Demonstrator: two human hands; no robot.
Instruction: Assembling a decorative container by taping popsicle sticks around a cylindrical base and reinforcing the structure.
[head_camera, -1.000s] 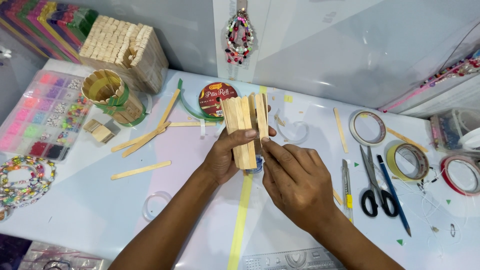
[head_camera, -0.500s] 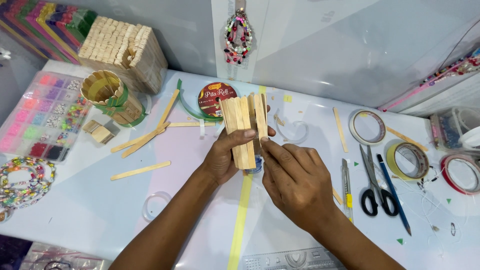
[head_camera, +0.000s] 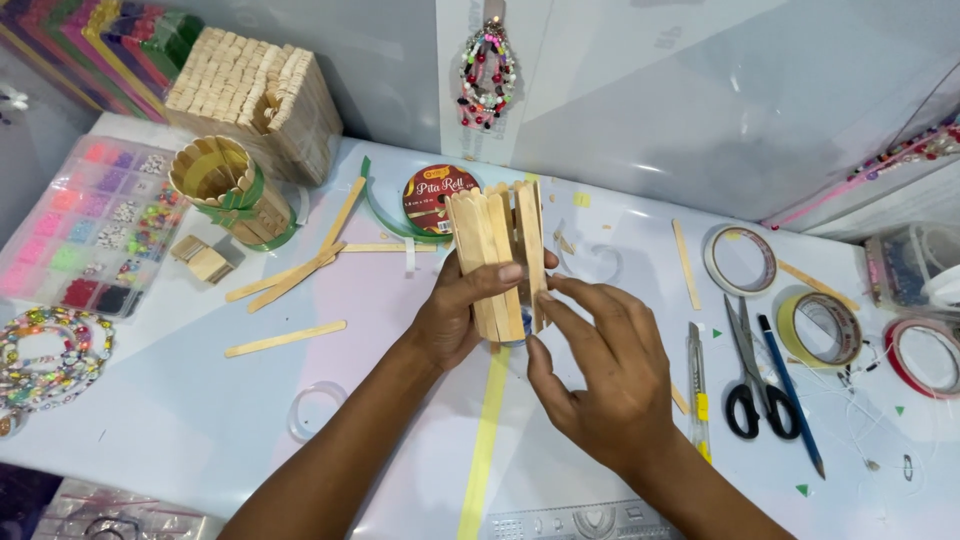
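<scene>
Wooden craft sticks fill this white table. At its left edge lies a clear bead organiser (head_camera: 85, 225) with coloured beads, and beaded bracelets (head_camera: 45, 355) sit below it near the front left corner. By the back edge stands a large block of stacked sticks (head_camera: 255, 100), with a finished stick cup (head_camera: 225, 190) banded in green ribbon just in front of it. Loose sticks (head_camera: 285, 338) lie scattered on the table between the cup and the hands, and a ring of clear tape (head_camera: 312, 410) rests toward the front edge.

Near the table's middle, the left hand (head_camera: 455, 315) is curled around a curved panel of joined sticks (head_camera: 490, 260), held upright above the surface, thumb pressed across its front face. The right hand (head_camera: 600, 375) is half open, fingers loosely spread, its fingertips (head_camera: 548, 298) touching the panel's right edge stick. A round ribbon roll (head_camera: 437, 198) lies just behind the panel.

To the right lie a utility knife (head_camera: 697, 385), black-handled scissors (head_camera: 745, 375) and a blue pencil (head_camera: 790, 390), side by side. Three tape rolls (head_camera: 825, 325) sit near the right edge beside a clear box (head_camera: 905, 265). Open surface remains at the front, left of the forearms and between the arms along a yellow strip (head_camera: 485, 450).
</scene>
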